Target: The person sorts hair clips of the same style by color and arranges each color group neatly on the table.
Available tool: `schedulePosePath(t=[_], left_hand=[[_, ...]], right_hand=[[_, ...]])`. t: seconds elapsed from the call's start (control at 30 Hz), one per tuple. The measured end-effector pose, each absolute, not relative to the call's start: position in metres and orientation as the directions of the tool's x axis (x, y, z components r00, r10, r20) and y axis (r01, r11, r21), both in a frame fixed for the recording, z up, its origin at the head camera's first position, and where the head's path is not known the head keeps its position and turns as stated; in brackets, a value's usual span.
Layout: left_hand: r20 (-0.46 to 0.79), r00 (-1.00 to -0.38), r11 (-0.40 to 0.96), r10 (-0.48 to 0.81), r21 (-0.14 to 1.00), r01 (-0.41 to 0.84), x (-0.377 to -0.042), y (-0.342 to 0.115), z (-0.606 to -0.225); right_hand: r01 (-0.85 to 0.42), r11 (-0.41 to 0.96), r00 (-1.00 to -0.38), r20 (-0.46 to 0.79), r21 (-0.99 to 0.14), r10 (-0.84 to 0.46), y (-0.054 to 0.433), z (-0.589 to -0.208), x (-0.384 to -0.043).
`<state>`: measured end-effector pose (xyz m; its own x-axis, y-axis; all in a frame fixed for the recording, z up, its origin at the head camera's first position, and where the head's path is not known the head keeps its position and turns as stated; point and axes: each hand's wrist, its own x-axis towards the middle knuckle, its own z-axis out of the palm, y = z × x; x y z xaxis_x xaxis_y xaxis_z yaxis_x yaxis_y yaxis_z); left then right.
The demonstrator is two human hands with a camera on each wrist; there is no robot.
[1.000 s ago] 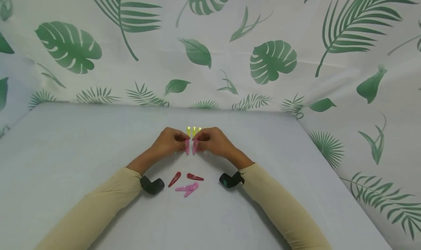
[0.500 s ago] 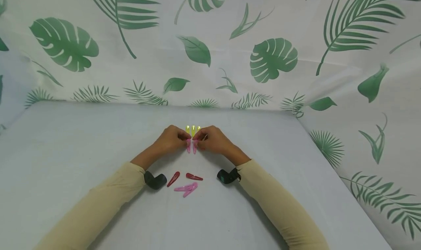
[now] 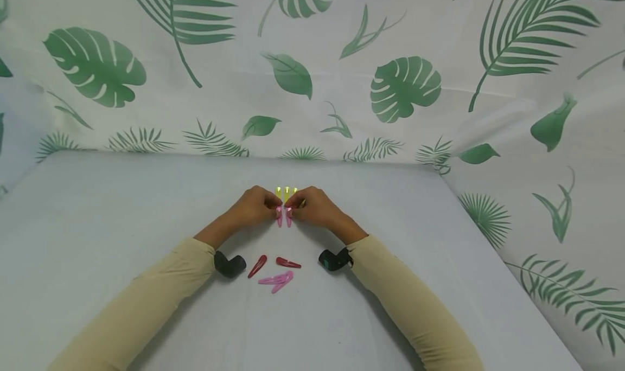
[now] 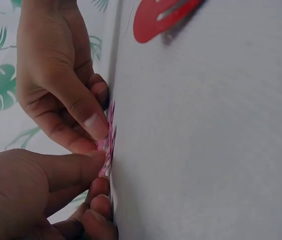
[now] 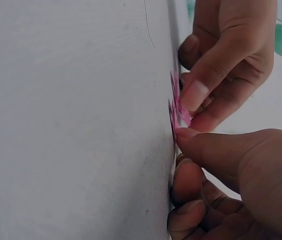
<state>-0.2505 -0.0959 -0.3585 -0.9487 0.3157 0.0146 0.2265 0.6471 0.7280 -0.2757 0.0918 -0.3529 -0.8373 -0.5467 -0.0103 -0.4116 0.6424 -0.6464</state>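
Note:
Two pink hair clips lie side by side at the middle of the white table, with their narrow ends toward me. My left hand (image 3: 256, 205) pinches the left pink clip (image 3: 280, 222) by its wide end. The right pink clip (image 3: 288, 222) is pinched between the thumb and fingers of my right hand (image 3: 314, 205). Just beyond them several yellow hair clips (image 3: 287, 193) stand in a row, partly hidden by my right fingers. Both wrist views show the thumbs close together over the pink clips, low at the table surface.
Nearer to me lie a red hair clip (image 3: 257, 266) and a second red clip (image 3: 288, 262). In front of these, pink hair clips (image 3: 275, 280) overlap in a small pile. A leaf-patterned curtain (image 3: 342, 89) borders the table's far side and right side.
The two held pink clips have come slightly closer together and now lie more evenly in line. My right forearm has shifted a little left. The loose red and pink clips stay put.

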Motion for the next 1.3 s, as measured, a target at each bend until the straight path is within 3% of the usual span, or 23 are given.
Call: schedulePosePath(t=[0.37,0.57,0.97,1.3], left_hand=[[-0.013,-0.917,0.648,0.399,0.712,0.272,-0.248,-0.103,-0.363],[0.017,-0.9,0.658,0.435,0.677,0.33,-0.246,-0.103,-0.36],[-0.018,-0.904,0.653,0.427,0.697,0.295,-0.246,-0.102,-0.362],[0.004,-0.909,0.648,0.417,0.7,0.3,-0.243,-0.104,-0.362]], right_hand=[[-0.367,0.687,-0.874,-0.022,-0.628,-0.486,0.094,-0.352,-0.275],[-0.395,0.635,-0.868,0.044,-0.664,-0.494,0.102,-0.345,-0.269],[-0.502,0.516,-0.772,0.092,-0.694,-0.629,0.11,-0.343,-0.238],[-0.516,0.45,-0.702,0.058,-0.729,-0.71,0.111,-0.345,-0.214]])
